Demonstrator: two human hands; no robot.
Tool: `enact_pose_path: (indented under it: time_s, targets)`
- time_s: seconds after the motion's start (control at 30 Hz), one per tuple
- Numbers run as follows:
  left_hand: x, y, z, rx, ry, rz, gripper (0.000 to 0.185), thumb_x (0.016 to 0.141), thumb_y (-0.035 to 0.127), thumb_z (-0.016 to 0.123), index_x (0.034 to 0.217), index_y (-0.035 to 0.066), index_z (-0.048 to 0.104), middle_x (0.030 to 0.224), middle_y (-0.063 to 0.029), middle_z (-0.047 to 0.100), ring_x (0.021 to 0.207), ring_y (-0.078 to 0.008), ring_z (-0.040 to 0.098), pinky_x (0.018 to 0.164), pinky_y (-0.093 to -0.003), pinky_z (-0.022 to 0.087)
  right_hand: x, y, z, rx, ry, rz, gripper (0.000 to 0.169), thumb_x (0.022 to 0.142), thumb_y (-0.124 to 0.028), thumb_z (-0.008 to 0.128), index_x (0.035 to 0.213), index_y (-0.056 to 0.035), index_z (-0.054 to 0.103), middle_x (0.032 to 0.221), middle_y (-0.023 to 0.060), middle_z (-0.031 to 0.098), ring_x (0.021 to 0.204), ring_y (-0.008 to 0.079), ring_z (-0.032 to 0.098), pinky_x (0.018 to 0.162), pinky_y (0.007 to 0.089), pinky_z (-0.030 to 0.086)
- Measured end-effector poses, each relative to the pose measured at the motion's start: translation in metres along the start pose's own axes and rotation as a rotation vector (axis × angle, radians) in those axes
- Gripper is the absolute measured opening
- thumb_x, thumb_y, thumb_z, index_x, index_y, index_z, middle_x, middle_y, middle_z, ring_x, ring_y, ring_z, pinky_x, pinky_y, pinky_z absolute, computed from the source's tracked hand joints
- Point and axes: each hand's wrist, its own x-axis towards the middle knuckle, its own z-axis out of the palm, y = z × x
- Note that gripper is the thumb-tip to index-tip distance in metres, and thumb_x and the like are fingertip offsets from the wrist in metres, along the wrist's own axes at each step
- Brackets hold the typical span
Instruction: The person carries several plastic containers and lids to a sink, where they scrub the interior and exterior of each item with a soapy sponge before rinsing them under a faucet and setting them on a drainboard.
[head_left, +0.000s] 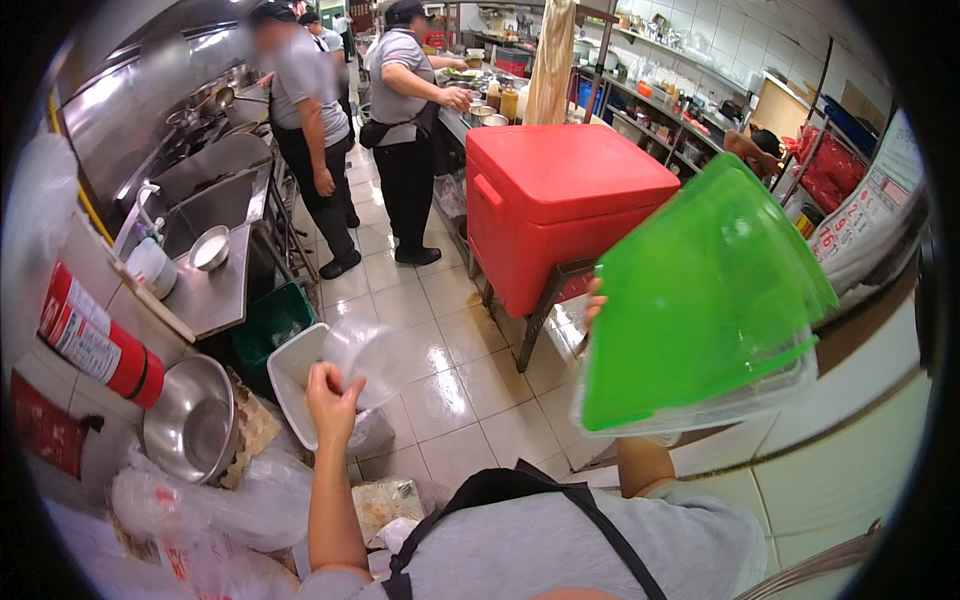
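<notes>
My left hand (332, 390) pinches the edge of a round translucent plastic tub (365, 360), which is blurred. It hangs at the right rim of a white plastic bin (289, 375). My right hand (595, 301) supports a stack of transparent plastic containers (780, 382) with green plastic lids (697, 307) on top. Only a few of its fingertips show at the stack's left edge; the rest of the hand is hidden beneath. Just beyond the stack stands a large red cooler box (562, 180) on a metal stand (544, 315).
At left are a steel sink counter (217, 277), a bowl (209, 248), a steel basin (191, 420) and a fire extinguisher (101, 337). Two people (311, 127) (405, 112) stand in the tiled aisle (442, 375); others are farther back. Plastic bags (225, 510) lie low at left.
</notes>
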Motion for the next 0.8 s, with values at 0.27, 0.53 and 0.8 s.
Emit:
enact_pose_path:
  time_s: [0.27,0.53,0.8]
  targets:
    - [0.149,-0.013,0.168,-0.995,0.004,-0.727,0.022,0.079,0.012,0.074,0.087,0.011,0.055,0.081,0.0013,0.057,0.065,-0.0091,0.054,0.054,-0.0209,0.047,-0.066,-0.152,-0.046,-0.255,-0.168,-0.467,0.050,0.094,-0.031,0.056,0.137,-0.0098,0.041,0.121,0.0088,0.055,0.124,0.0255,0.043,0.105,0.0403,0.040]
    - [0.330,-0.032,0.299,-1.231,-0.111,-0.768,0.018,0.080,0.011,0.072,0.093,0.006,0.060,0.093,-0.0040,0.058,0.073,-0.0158,0.057,0.055,-0.0241,0.050,-0.091,-0.271,-0.073,-0.452,-0.342,-0.755,0.052,0.094,-0.032,0.056,0.138,-0.0096,0.040,0.123,0.0098,0.054,0.125,0.0263,0.042,0.106,0.0397,0.038]
    - [0.517,-0.032,0.444,-1.467,-0.227,-0.845,0.013,0.079,0.005,0.067,0.082,0.004,0.055,0.079,-0.0053,0.056,0.060,-0.0147,0.054,0.059,-0.0312,0.055,-0.068,-0.331,-0.093,-0.484,-0.068,-0.739,0.056,0.093,-0.033,0.056,0.140,-0.0086,0.038,0.125,0.0109,0.053,0.123,0.0262,0.044,0.109,0.0381,0.033]
